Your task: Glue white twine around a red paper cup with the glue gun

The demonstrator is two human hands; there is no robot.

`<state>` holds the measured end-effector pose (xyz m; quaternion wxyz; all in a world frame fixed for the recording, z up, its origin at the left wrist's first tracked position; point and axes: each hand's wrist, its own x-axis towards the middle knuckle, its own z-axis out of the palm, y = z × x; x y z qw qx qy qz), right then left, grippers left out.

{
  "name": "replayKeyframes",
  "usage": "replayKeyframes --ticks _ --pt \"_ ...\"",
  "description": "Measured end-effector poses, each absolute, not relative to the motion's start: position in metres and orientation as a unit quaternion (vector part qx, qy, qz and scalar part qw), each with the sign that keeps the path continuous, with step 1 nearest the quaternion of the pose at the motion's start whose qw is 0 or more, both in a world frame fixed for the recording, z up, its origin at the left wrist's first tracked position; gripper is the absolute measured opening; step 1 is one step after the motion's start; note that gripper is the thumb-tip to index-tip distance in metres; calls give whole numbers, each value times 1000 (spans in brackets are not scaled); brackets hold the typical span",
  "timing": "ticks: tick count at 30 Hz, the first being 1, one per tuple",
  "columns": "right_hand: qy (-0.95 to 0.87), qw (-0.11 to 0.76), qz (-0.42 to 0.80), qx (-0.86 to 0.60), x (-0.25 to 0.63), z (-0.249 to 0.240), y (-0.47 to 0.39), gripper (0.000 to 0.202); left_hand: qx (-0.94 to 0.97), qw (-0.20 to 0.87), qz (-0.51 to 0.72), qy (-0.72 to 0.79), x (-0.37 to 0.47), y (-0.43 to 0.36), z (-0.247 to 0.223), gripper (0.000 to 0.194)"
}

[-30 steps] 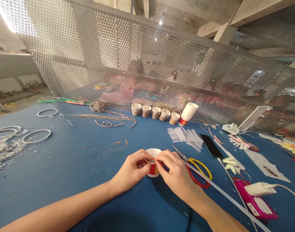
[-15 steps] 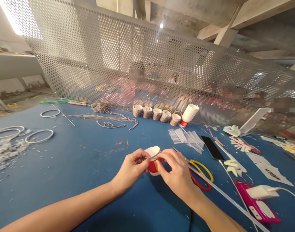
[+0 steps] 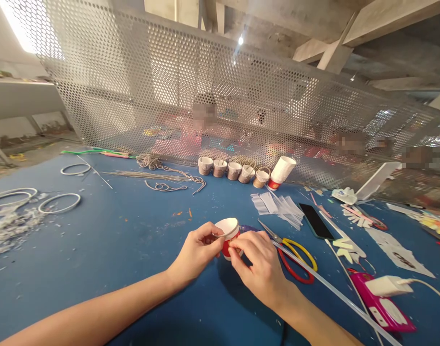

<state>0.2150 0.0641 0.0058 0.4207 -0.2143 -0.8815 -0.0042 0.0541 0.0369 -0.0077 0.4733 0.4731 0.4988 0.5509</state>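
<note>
A small red and white paper cup (image 3: 227,225) is held upright above the blue table, near the middle of the view. My left hand (image 3: 200,250) grips it from the left, with thumb and fingers at the rim, where a thin cord shows. On the cup's right side my right hand (image 3: 257,262) is closed, thumb and fingertips pinched together against the red wall. Whatever lies between those fingertips is too small to make out. Scissors (image 3: 295,254) with red and yellow handles lie just right of my right hand, partly under a clear stick.
Several cord-wrapped cups (image 3: 234,170) stand at the back beside stacked paper cups (image 3: 282,169). White strips (image 3: 277,206), a phone (image 3: 316,221) and a pink power strip (image 3: 383,305) lie right. Cords (image 3: 162,178) and white rings (image 3: 59,203) lie left, before a perforated metal screen (image 3: 162,77).
My right hand has moved from the cup's rim down and slightly left onto its red side. The scissors' blades show more fully. My left hand has stayed at the rim.
</note>
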Motion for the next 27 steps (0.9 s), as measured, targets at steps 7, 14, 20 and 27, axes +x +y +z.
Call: replayKeyframes --ticks 7,14,20,27 --pt "-915 358 36 -184 262 -1 36 13 420 483 568 517 53 42 -11 23" --pt "-837 266 19 -478 326 -26 64 25 415 494 569 510 54 42 -12 20" --pt "-825 218 146 -501 283 -18 94 26 414 497 571 505 57 40 -12 22" --pt "-799 258 241 -487 259 -38 109 28 412 494 575 505 53 43 -17 22"
